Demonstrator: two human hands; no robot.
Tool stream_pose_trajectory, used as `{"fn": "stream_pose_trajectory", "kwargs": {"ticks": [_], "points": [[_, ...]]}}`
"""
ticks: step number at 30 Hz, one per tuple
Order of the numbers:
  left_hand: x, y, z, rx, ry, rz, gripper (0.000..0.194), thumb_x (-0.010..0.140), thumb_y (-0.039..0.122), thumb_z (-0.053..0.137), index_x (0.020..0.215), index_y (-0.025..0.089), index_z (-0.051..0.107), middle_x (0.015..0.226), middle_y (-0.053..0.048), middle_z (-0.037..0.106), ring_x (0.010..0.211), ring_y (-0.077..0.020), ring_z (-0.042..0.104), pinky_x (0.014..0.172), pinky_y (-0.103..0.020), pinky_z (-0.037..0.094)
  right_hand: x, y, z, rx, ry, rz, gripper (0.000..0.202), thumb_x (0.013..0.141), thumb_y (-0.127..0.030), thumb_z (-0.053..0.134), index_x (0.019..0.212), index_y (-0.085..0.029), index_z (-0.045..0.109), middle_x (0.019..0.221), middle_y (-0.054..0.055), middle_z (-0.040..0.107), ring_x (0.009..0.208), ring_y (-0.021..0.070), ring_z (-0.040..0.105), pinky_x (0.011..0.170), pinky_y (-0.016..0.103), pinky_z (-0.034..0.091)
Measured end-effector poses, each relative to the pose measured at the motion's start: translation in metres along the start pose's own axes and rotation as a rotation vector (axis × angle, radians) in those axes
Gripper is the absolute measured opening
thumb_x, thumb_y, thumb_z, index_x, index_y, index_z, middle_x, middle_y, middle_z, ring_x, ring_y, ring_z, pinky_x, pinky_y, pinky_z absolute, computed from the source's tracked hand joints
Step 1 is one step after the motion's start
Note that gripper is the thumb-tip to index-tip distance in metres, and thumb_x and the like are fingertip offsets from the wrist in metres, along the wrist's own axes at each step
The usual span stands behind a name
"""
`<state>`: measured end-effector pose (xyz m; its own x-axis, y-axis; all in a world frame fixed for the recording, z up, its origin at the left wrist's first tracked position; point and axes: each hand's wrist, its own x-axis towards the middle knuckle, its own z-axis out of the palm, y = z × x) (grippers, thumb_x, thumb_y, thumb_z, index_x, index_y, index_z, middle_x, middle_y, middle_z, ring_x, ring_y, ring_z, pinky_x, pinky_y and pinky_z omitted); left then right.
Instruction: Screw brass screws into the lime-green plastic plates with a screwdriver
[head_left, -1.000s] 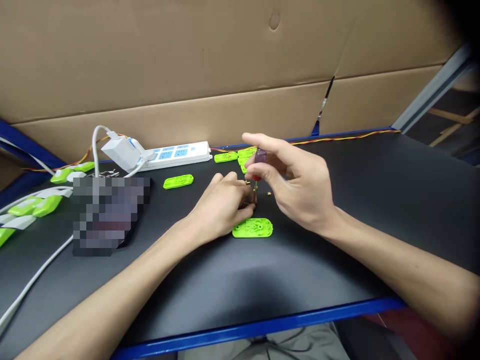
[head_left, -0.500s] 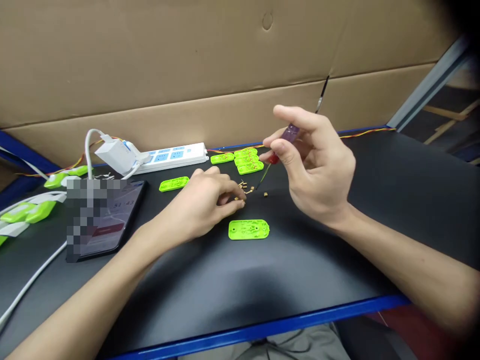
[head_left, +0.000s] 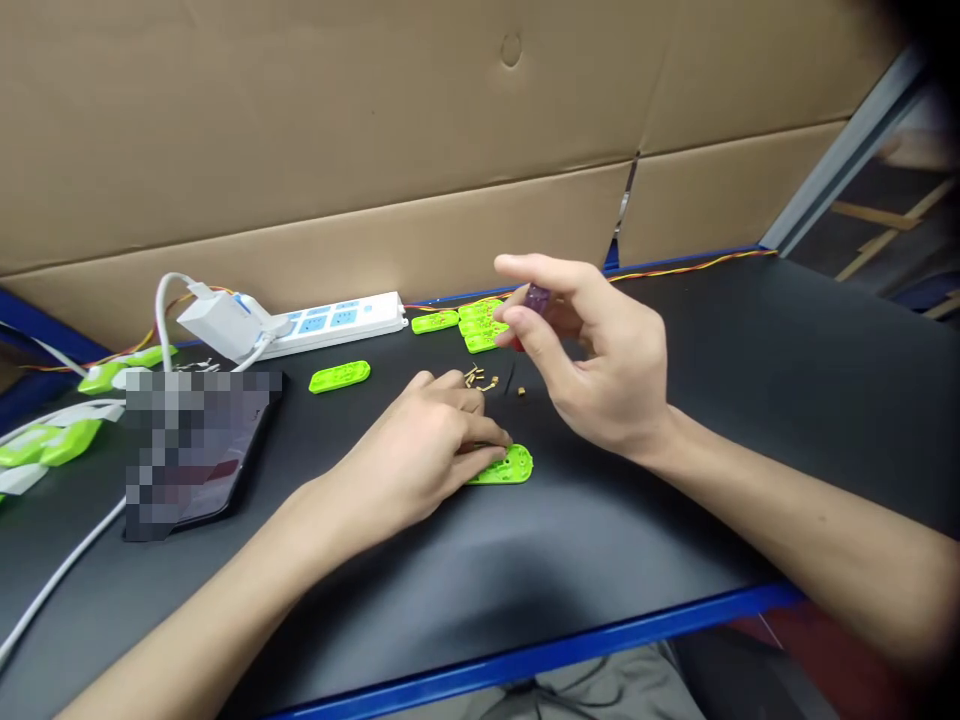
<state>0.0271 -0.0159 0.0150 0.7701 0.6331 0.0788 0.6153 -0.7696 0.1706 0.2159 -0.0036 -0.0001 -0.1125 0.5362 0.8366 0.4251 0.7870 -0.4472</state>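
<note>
My left hand (head_left: 439,445) is over the near green plastic shell (head_left: 519,465), thumb and fingers pinched together at its left part; anything tiny between the fingertips is hidden. My right hand (head_left: 607,350), raised above the table, is closed on a screwdriver (head_left: 537,297) with a purple and red handle, held between thumb and fingers. Small brass pieces (head_left: 480,380) lie just behind my left hand, and a single brass piece (head_left: 522,392) sits to their right. Several green shells (head_left: 478,325) are grouped further back, partly covered by my right fingers.
A white power strip (head_left: 337,325) with a plugged-in charger stands along the cardboard wall (head_left: 300,120). A phone (head_left: 217,470) lies at left, near green and white parts (head_left: 71,440) and white cables. Another green shell (head_left: 339,377) lies behind my left wrist.
My left hand has moved from the brass pieces toward me, onto the near green shell. My right hand, with the screwdriver, has shifted left and lower. The view has moved slightly.
</note>
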Motion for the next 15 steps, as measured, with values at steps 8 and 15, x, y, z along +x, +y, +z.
{"fn": "stream_pose_trajectory", "kwargs": {"ticks": [8,15], "points": [[0.002,0.005,0.002,0.043,0.014,-0.032,0.017,0.093,0.032,0.058,0.087,0.026,0.073,0.078,0.001,0.066,0.082,-0.0181,0.053,0.071,-0.033,0.03,-0.001,-0.003,0.002,0.022,0.026,-0.06,0.029,0.095,-0.02,0.05,0.122,-0.024,0.058,0.113,0.003,0.07,0.095,0.0177,0.071,0.085,0.035,0.064],[0.0,0.012,0.0,0.12,0.004,0.006,0.019,0.094,0.027,0.054,0.089,0.024,0.072,0.077,0.001,0.066,0.078,-0.0168,0.054,0.073,-0.034,0.031,0.0,-0.005,0.002,0.049,0.028,-0.103,0.029,0.095,-0.017,0.051,0.122,-0.024,0.058,0.114,0.001,0.069,0.09,0.0152,0.072,0.086,0.033,0.064]]}}
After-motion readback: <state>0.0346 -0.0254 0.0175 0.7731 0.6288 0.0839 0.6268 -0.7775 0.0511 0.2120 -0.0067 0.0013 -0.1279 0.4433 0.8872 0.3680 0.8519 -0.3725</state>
